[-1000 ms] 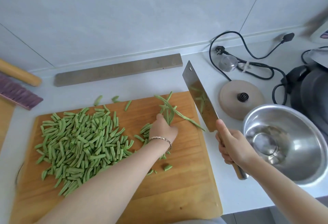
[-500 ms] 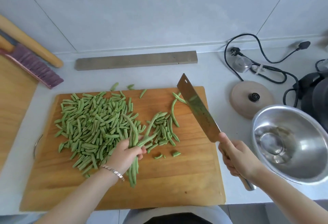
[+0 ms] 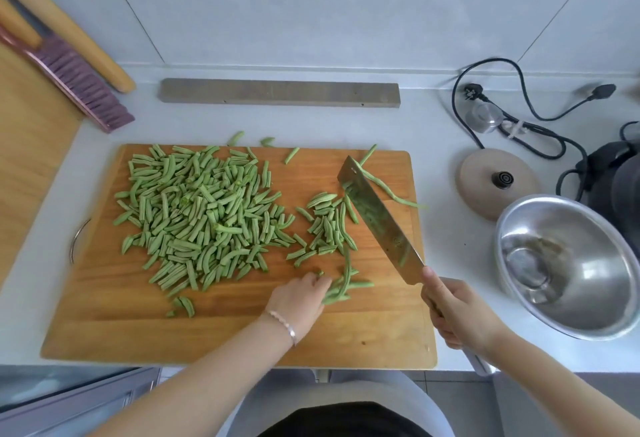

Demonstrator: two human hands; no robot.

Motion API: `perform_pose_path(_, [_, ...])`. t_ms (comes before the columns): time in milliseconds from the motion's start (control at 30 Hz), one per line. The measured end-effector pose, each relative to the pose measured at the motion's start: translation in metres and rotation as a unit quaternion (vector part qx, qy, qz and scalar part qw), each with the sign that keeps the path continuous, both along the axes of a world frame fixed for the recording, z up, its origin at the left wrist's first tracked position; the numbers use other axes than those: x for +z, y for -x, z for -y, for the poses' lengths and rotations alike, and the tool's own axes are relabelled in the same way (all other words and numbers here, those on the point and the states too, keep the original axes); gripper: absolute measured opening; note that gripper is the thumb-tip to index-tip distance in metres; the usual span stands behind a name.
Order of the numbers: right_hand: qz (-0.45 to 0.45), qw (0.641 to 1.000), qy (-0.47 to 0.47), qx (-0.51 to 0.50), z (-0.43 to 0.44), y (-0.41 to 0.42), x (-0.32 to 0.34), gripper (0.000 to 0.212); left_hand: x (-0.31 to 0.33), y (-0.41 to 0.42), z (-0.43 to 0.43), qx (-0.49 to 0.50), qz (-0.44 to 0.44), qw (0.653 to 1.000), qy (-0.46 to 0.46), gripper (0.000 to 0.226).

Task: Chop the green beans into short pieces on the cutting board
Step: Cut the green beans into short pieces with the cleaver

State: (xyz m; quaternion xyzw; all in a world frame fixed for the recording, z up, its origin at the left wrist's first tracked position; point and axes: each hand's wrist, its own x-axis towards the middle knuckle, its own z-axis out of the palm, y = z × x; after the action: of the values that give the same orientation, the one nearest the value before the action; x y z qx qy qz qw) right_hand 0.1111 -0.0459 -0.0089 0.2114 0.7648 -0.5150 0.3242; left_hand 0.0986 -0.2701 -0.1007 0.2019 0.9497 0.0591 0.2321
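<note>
Well, the wooden board (image 3: 104, 315) holds a big pile of cut beans (image 3: 201, 215) toward 9 o'clock. Toward 3 o'clock the right hand (image 3: 460, 315) wraps its fingers round the handle of the knife (image 3: 377, 218), and the left hand (image 3: 298, 301) curls its fingers round some long beans (image 3: 343, 287) at 5 o'clock.

HOME KITCHEN: A pale counter (image 3: 450, 246) against a tiled wall (image 3: 311, 3) carries a wooden cutting board (image 3: 242, 339), a steel bowl (image 3: 588, 298) at the right edge, a pot lid (image 3: 485, 190), tangled power cords (image 3: 540, 138) and a rolling pin (image 3: 86, 45) in the far left corner.
</note>
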Motion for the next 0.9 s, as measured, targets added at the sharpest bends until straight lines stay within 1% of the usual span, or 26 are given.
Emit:
perform_pose_path(100, [-0.002, 1.0, 0.003, -0.012, 0.0, -0.001, 0.0, 0.051, 0.001, 0.03, 0.007, 0.037, -0.049, 0.998, 0.008, 0.041])
perform_pose_path(233, [-0.005, 1.0, 0.011, -0.021, 0.0, -0.003, 0.0, 0.052, 0.002, 0.056, 0.033, 0.047, -0.125, 0.987, 0.09, 0.045])
perform_pose_path(300, [-0.005, 1.0, 0.012, -0.022, 0.0, -0.005, 0.001, 0.052, 0.009, 0.054, 0.038, 0.062, -0.151, 0.98, 0.112, 0.048])
perform_pose_path(333, [-0.005, 1.0, 0.012, -0.022, -0.001, -0.006, 0.001, 0.052, 0.013, 0.051, 0.038, 0.059, -0.171, 0.977, 0.112, 0.049])
perform_pose_path(400, [-0.005, 1.0, 0.015, -0.018, -0.001, -0.008, 0.001, 0.052, 0.019, 0.037, 0.032, 0.031, -0.223, 0.972, 0.068, 0.052])
perform_pose_path(467, [-0.002, 1.0, 0.017, -0.013, -0.003, -0.01, 0.0, 0.052, 0.018, 0.022, 0.023, -0.005, -0.257, 0.966, 0.029, 0.058])
perform_pose_path(500, [0.0, 1.0, 0.016, -0.009, -0.004, -0.012, -0.001, 0.052, 0.015, 0.014, 0.019, -0.011, -0.259, 0.966, 0.023, 0.058])
perform_pose_path(567, [0.007, 1.0, 0.01, 0.006, -0.007, -0.015, -0.002, 0.053, 0.001, 0.0, 0.01, -0.009, -0.241, 0.97, 0.044, 0.059])
perform_pose_path(667, [0.021, 0.999, -0.005, 0.039, -0.011, -0.022, -0.004, 0.053, -0.015, -0.011, 0.002, 0.015, -0.211, 0.974, 0.08, 0.068])
perform_pose_path(767, [0.024, 0.997, -0.031, 0.068, -0.012, -0.032, -0.007, 0.054, -0.023, -0.015, 0.003, 0.029, -0.219, 0.972, 0.078, 0.067])
perform_pose_path(833, [0.006, 0.993, -0.068, 0.098, -0.012, -0.037, -0.009, 0.057, -0.025, -0.016, 0.004, 0.031, -0.228, 0.97, 0.072, 0.065])
perform_pose_path(900, [0.001, 0.99, -0.077, 0.118, -0.011, -0.04, -0.011, 0.058, -0.025, -0.014, 0.004, 0.033, -0.237, 0.968, 0.071, 0.068])
